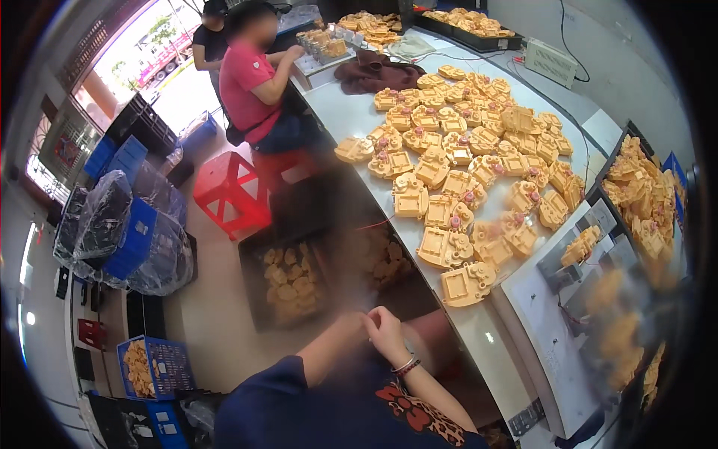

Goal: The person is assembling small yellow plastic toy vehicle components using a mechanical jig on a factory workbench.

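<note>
1. Your right hand [387, 334] is curling close beside your blurred left hand [356, 324]; whether you are pinching anything, I cannot tell.
2. Yellow casings [465, 284] are crowding the table [481, 323] to your right, the nearest sitting by its edge.
3. If you are turning carelessly, your right forearm [434, 394] could be knocking that one off; a bump could be toppling stacked ones.

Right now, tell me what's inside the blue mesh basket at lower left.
Yellow parts lie piled in the blue mesh basket; they hide its bottom and anything deeper.
</note>
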`<state>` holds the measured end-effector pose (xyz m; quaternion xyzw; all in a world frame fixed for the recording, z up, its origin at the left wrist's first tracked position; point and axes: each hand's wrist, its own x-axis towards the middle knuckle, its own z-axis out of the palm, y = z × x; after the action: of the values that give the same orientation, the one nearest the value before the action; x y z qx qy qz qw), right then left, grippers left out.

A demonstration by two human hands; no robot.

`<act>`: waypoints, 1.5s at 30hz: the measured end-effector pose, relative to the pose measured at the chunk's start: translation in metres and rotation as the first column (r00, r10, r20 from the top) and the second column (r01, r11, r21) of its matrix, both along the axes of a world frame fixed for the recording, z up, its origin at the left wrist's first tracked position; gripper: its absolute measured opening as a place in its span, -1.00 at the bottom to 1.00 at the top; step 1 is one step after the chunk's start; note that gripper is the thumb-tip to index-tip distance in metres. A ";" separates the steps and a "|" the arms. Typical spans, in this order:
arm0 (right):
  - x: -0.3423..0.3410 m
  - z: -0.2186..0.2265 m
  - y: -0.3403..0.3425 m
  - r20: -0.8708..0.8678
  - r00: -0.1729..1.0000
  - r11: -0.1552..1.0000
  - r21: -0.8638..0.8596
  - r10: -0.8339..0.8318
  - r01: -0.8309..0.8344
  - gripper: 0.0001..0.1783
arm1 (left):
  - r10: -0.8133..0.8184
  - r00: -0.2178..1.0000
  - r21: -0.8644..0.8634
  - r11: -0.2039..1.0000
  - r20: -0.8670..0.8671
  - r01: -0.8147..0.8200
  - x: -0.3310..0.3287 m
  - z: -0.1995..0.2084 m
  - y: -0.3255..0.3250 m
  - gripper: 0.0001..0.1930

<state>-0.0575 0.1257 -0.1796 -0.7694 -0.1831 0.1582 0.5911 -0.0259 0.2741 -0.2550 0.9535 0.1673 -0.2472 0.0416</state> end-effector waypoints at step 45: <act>0.031 0.012 -0.024 0.282 0.932 0.973 0.022 -0.228 0.232 -0.82 | -0.608 0.777 0.469 0.741 0.164 0.480 0.071 0.106 -0.061 -0.52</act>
<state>-0.0263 0.1021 -0.1673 -0.8037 -0.1734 -0.0224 0.5687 0.0448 0.2131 -0.1494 0.9736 -0.0837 -0.0574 -0.2045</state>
